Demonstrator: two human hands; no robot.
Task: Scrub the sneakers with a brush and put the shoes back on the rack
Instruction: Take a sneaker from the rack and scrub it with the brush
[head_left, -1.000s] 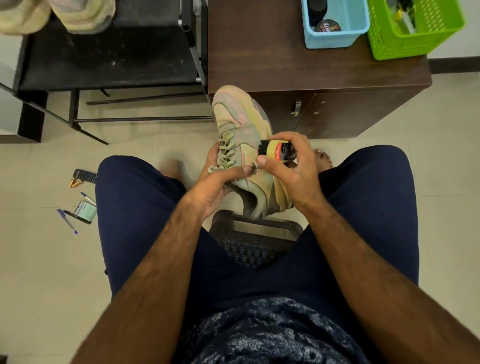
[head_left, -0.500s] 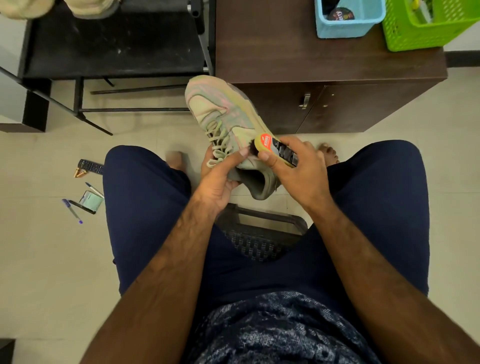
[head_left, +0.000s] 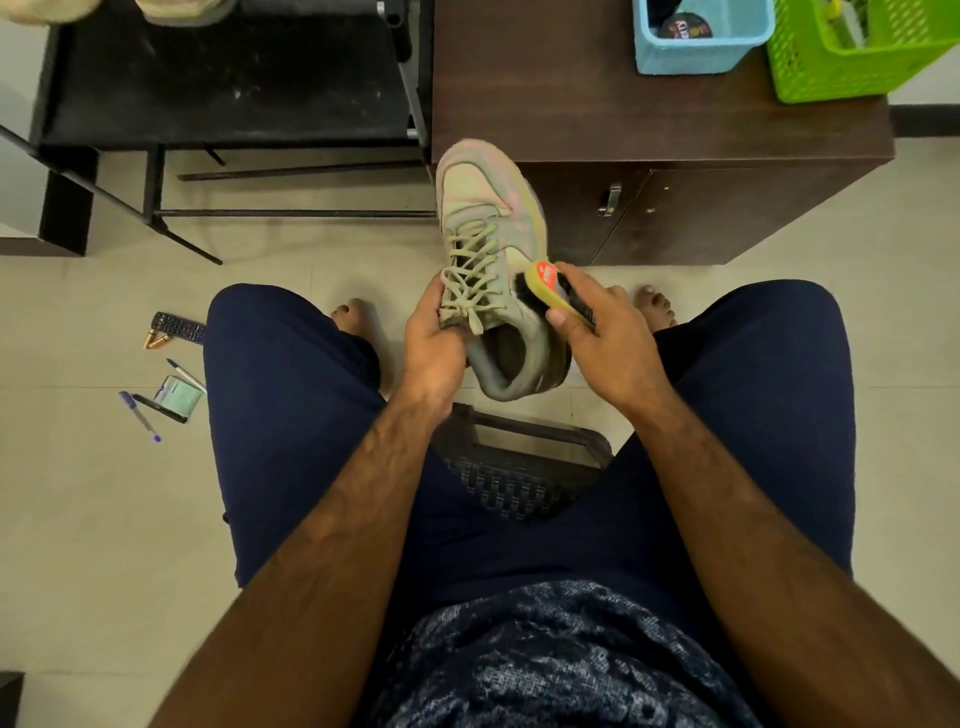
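showing pale green sneaker, laced, smudged pink

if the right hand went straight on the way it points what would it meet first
Probably the sneaker: the right hand aims the brush at its side beside the laces, and the bristles look to be touching it.

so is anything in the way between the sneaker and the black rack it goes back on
Nothing visible does. The left hand holds the sneaker in the air beside the rack; the other shoes sit at its far edge.
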